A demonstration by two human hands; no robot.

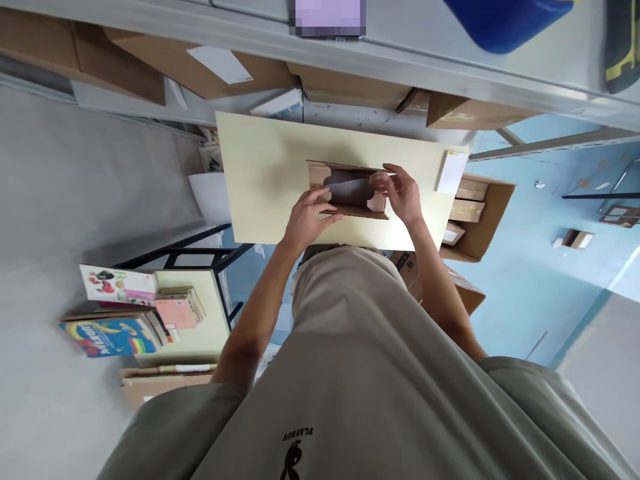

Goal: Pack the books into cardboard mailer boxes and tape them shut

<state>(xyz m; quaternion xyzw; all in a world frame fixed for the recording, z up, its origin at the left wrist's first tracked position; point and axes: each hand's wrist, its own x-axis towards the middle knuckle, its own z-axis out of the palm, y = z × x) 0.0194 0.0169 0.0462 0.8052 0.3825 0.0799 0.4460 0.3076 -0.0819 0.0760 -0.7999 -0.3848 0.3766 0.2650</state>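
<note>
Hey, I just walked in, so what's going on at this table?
A person is handling a small cardboard box that sits, top open, on a pale yellow table. The left hand is at the box's left end, and the right hand is at its right end, fingers bent by the end flap. The flaps are not closed. A flat white box lies near the table's right edge.

Your carton [318, 175] is matt cardboard, rough along its cut edges, on a smooth tabletop [265, 180]. Beyond the tabletop, the shelf beam [425, 63] looks like metal (smooth, with a faint sheen); at the tabletop's near side, your shirt [350, 333] is soft, matt cloth.
</note>
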